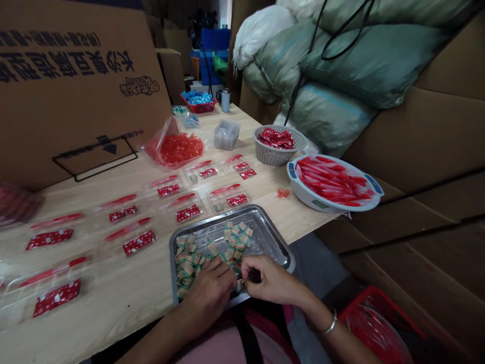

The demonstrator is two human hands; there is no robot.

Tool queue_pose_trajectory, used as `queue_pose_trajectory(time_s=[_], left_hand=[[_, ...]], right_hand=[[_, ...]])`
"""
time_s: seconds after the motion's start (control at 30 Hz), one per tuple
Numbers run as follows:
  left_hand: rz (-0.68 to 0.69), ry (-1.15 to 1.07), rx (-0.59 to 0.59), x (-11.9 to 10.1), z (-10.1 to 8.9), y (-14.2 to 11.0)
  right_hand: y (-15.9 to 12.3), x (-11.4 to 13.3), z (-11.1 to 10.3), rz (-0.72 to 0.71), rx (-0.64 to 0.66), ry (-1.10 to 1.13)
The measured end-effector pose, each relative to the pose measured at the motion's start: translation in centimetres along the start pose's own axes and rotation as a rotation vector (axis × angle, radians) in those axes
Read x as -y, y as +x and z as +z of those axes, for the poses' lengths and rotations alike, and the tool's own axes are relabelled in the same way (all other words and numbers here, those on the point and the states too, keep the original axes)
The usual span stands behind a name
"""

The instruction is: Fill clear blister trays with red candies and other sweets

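Note:
A metal tray (271, 242) at the table's front edge holds many small, pale pink and green layered blocks (185, 268), loose and in heaps. My left hand (212, 285) is over the tray's near side, its fingers curled down among the blocks; what they hold is hidden. Beside it, my right hand (269, 278) has thumb and forefinger pinched together. One small block (240, 285) shows at those fingertips, between the two hands. Clear plastic trays (227, 191) farther out each carry a red stick-like piece (225, 189) and a red patterned packet (237, 200).
A white basin (318, 202) of red-handled pieces and a grey basket (275, 155) of red packets stand at right. Behind are a bag of orange-red pieces (180, 149), stacked clear containers (226, 135) and a red tray (200, 107). A large carton (76, 111) borders the left.

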State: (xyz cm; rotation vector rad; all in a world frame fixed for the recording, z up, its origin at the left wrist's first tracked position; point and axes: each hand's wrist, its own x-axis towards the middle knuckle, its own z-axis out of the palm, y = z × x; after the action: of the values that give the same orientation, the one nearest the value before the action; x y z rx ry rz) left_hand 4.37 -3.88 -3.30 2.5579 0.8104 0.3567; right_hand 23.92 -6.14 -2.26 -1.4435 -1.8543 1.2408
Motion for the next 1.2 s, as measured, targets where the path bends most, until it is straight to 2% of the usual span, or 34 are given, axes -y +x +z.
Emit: queue_pose_trajectory(time_s=[0.1,0.2,0.37,0.5,0.73,0.8,0.87,1.0,1.07,1.2], left_hand=[[-0.054,-0.075,-0.049,0.2,-0.5,0.0],[-0.073,0.011,-0.019,0.1,-0.7,0.4],[-0.070,0.272,0.091,-0.5,-0.2,1.3],[-0.105,0.230,0.084,-1.0,-0.7,1.8],[-0.114,0.249,0.170,-2.1,-0.9,3.5],[-0.105,0.135,0.142,-1.9,-0.5,3.4],[-0.147,-0.096,0.055,-1.6,-0.1,3.0],[-0.443,-0.842,-0.220,-1.0,0.3,1.7],[-0.571,-1.131,-0.272,-1.0,0.0,1.3],[-0.776,-1.303,-0.356,-1.2,-0.7,1.2]], right_hand=[[-0.1,-0.1,0.2,0.036,-0.097,-0.055],[-0.2,-0.3,0.1,0.087,-0.178,-0.204],[-0.5,-0.2,-0.2,0.105,-0.185,-0.228],[-1.0,-0.2,-0.3,0.097,-0.194,-0.141],[-0.8,-1.0,0.1,0.051,-0.240,-0.161],[-0.8,-1.1,-0.1,0.050,-0.277,-0.121],[-0.9,-1.0,-0.3,0.075,-0.311,-0.030],[-1.0,-0.2,0.2,0.055,-0.271,0.343],[-0.9,0.4,0.8,0.040,-0.244,0.471],[-0.5,1.2,1.8,0.060,-0.272,0.534]])
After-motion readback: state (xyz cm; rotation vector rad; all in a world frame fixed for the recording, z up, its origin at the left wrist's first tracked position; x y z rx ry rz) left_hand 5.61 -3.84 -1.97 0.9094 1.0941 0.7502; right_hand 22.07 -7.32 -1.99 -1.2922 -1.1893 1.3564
